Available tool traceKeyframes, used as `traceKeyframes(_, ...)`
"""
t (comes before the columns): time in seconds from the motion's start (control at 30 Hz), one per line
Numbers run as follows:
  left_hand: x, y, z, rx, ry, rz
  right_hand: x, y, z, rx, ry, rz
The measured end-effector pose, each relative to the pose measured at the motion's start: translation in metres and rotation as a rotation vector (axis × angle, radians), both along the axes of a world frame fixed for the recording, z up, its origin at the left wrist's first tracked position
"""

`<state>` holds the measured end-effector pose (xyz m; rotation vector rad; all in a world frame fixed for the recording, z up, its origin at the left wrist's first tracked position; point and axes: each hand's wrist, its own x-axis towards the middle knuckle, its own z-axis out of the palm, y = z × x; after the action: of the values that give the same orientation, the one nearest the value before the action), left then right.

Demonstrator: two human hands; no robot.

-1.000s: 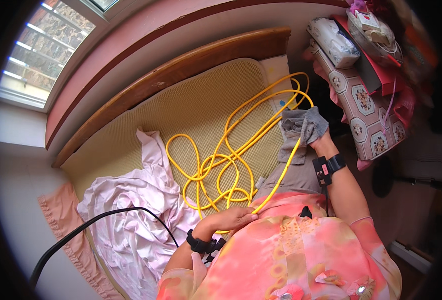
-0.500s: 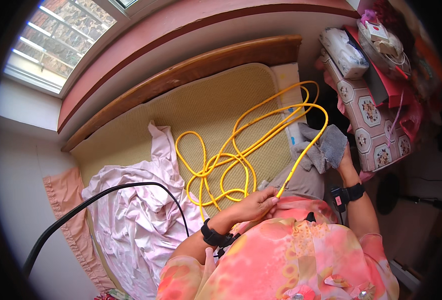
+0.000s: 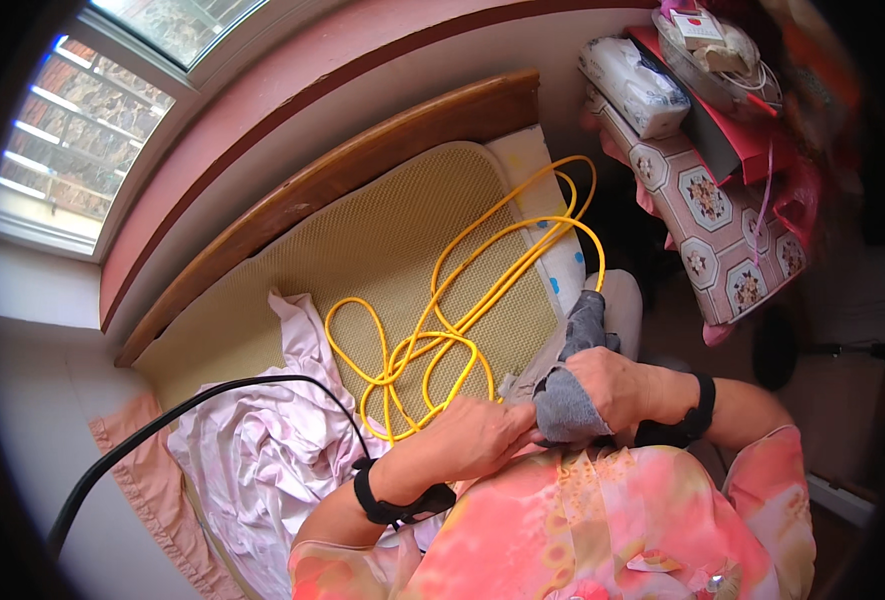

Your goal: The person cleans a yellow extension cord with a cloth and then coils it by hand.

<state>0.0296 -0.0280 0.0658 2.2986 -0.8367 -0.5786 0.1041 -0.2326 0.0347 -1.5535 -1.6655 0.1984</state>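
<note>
A long yellow cable [image 3: 477, 322] lies in loose loops over the woven mat and curves off its right edge before running into a grey cloth [image 3: 569, 408]. My right hand [image 3: 617, 388] is closed round this cloth, which wraps the cable above my lap. Close beside it on the left, my left hand [image 3: 482, 435] has its fingers bent together, touching the cloth's near edge. The cable stretch between my hands is hidden by cloth and fingers.
A pale pink crumpled sheet [image 3: 262, 450] lies left on the mat [image 3: 362, 250], with a black cable [image 3: 177, 405] arching above it. A wooden headboard [image 3: 342, 180] borders the far side. At right, a patterned box [image 3: 707, 200] carries a tissue pack [image 3: 637, 85].
My right hand has come inward and down with the grey cloth, which now wraps the yellow cable. My left hand has moved slightly left. The whole view has shifted.
</note>
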Motion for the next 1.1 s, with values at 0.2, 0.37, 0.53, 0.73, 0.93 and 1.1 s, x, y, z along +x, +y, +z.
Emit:
traceKeyframes(0.2, -0.001, 0.03, 0.058, -0.036, 0.071, -0.059, 0.027, -0.025, 0.037, -0.122, 0.02, 0.072)
traceKeyframes(0.37, -0.009, 0.045, 0.051, -0.088, 0.176, -0.04, 0.047, -0.064, 0.034, -0.264, 0.087, -0.049)
traceKeyframes(0.53, -0.016, 0.089, 0.025, -0.161, 0.455, 0.113, 0.057, -0.113, 0.007, -0.286, 0.101, -0.312)
traceKeyframes(0.73, -0.009, 0.097, -0.051, -0.146, 0.494, 0.218, 0.046, -0.117, -0.011, -0.383, 0.2, -0.457)
traceKeyframes(0.93, -0.006, 0.062, -0.031, 0.035, 0.087, 0.205, 0.04, -0.104, -0.024, -0.27, 0.096, -0.435)
traceKeyframes(1.1, 0.026, 0.005, -0.026, -0.154, 0.31, 0.168, 0.027, -0.056, -0.013, -0.147, -0.001, -0.378)
